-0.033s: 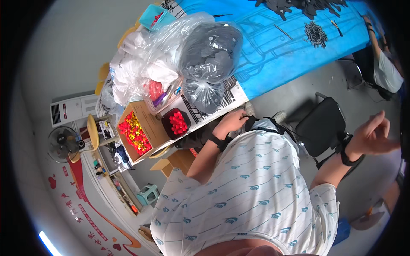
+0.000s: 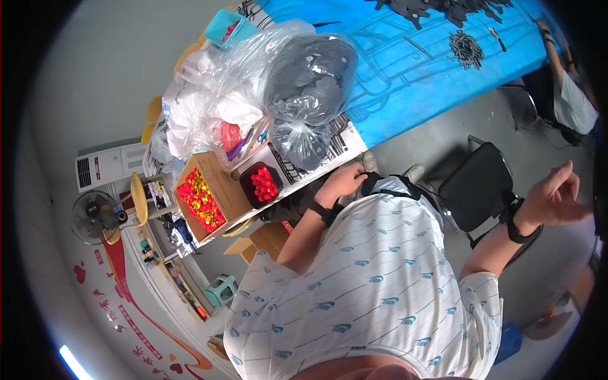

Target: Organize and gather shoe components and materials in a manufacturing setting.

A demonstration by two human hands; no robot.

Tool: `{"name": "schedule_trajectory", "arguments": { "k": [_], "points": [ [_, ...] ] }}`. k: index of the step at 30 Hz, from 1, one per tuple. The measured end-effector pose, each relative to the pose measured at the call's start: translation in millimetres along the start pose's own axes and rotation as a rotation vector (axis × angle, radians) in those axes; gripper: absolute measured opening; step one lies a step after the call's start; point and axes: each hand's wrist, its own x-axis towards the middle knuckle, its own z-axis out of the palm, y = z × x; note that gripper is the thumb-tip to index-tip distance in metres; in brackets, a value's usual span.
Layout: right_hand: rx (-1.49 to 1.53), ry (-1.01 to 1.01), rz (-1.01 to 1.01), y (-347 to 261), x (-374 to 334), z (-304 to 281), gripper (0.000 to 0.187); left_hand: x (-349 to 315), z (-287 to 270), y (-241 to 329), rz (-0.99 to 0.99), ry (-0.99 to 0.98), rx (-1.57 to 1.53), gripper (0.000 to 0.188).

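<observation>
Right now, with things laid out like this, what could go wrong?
Spills seem likeliest. The dark tray of red pieces sits close to the table edge, near the left forearm, so a nudge could tip it. The tied clear bag reaches close to that edge, near the left grip; snagging it might drag it. A black chair appears near the right forearm, so turning that way could mean a bump.
</observation>
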Motion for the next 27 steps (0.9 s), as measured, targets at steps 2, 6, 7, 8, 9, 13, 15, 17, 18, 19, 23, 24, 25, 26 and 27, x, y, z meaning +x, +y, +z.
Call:
{"name": "schedule_trajectory", "arguments": {
  "k": [2, 6, 7, 8, 9, 13, 15, 17, 18, 19, 23, 24, 25, 26, 27],
  "points": [
    [-0.094, 0.14, -0.09, 21, -3, -5, 0.067, -1, 0, 9, -0.046, -0.036, 0.019, 0.032],
    [-0.129, 0.063, -0.252, 30, -5, -10, 0.045, 7, -1, 16, -0.046, -0.049, 0.037, 0.035],
    [-0.101, -0.057, -0.157, 35, -11, -22, 0.046, 9, 0, 18, -0.028, -0.029, 0.073, 0.033],
    [-0.158, -0.11, -0.223, 36, -9, -23, 0.049, 11, 0, 20, -0.026, -0.038, 0.083, 0.033],
    [-0.12, -0.077, -0.215, 33, -10, -23, 0.051, 13, 0, 22, -0.023, -0.049, 0.069, 0.034],
    [-0.052, 0.102, -0.066, 27, -18, -20, 0.054, 22, -1, 32, -0.004, -0.071, 0.101, 0.034],
    [-0.098, 0.057, -0.093, 32, -18, -28, 0.055, 26, -1, 34, 0.002, -0.077, 0.125, 0.034],
    [-0.146, 0.011, -0.123, 36, -18, -33, 0.055, 30, 2, 33, 0.031, -0.051, 0.129, 0.034],
    [-0.159, 0.008, -0.131, 37, -18, -36, 0.056, 31, 3, 34, 0.035, -0.052, 0.132, 0.034],
    [-0.172, 0.006, -0.14, 37, -18, -38, 0.056, 33, 4, 35, 0.036, -0.055, 0.134, 0.034],
    [-0.097, 0.116, -0.102, 45, -24, -45, 0.039, 38, 6, 42, 0.026, -0.087, 0.119, 0.034],
    [-0.204, -0.085, -0.149, 53, -21, -56, 0.027, 37, 7, 41, 0.025, -0.082, 0.116, 0.034],
    [-0.31, -0.288, -0.196, 60, -19, -64, 0.016, 36, 8, 39, 0.032, -0.071, 0.111, 0.034],
    [-0.306, -0.288, -0.198, 66, -19, -68, 0.016, 36, 7, 41, 0.04, -0.062, 0.108, 0.033],
    [-0.294, -0.244, -0.146, 71, -18, -70, 0.009, 36, 8, 43, 0.037, -0.057, 0.106, 0.033]
  ]
}}
